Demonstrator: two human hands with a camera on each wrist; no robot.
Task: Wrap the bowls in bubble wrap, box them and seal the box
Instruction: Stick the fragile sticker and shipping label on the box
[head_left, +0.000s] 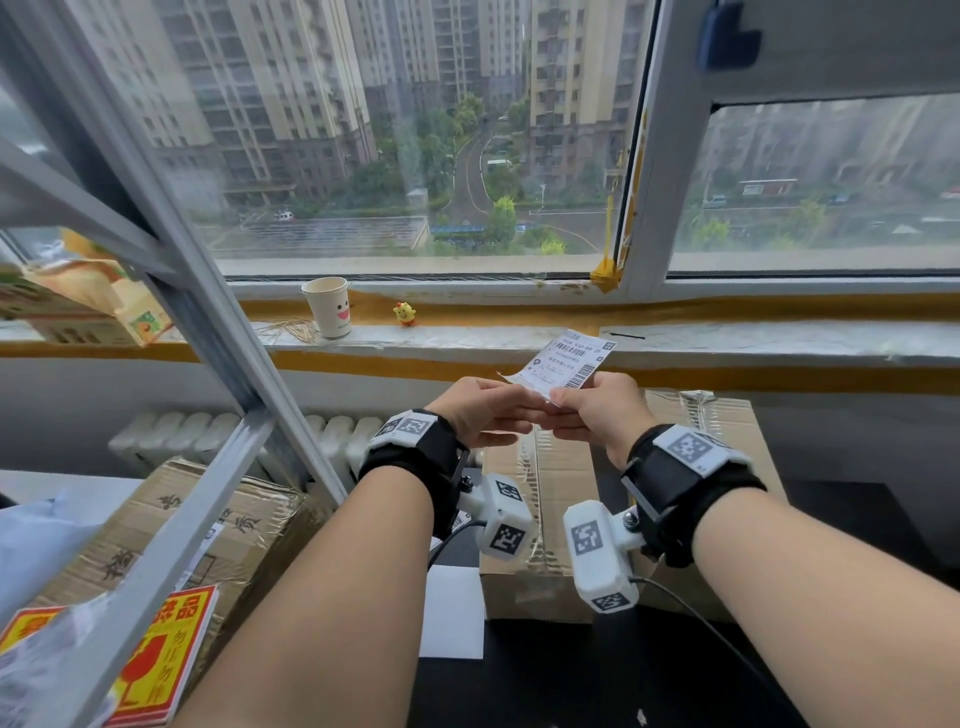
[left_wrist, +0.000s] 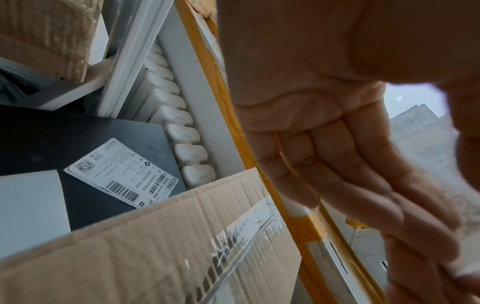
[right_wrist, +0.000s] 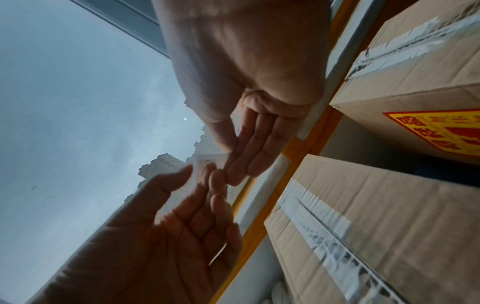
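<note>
A white shipping label (head_left: 563, 361) with barcodes is held up in front of the window sill. My right hand (head_left: 561, 402) pinches its lower edge between thumb and fingers. My left hand (head_left: 522, 410) pinches the label's lower left corner. In the right wrist view the label (right_wrist: 205, 164) looks translucent between both hands' fingertips. Under the hands sits a cardboard box (head_left: 540, 499), its top seam closed with clear tape. No bowls or bubble wrap are in view.
A second taped box (head_left: 727, 431) stands to the right and a third (head_left: 171, 530) at left under a grey shelf frame (head_left: 208, 312). Fragile stickers (head_left: 161, 660), a white sheet (head_left: 452, 613) and another label (left_wrist: 122, 172) lie on the black table. A paper cup (head_left: 327, 306) stands on the sill.
</note>
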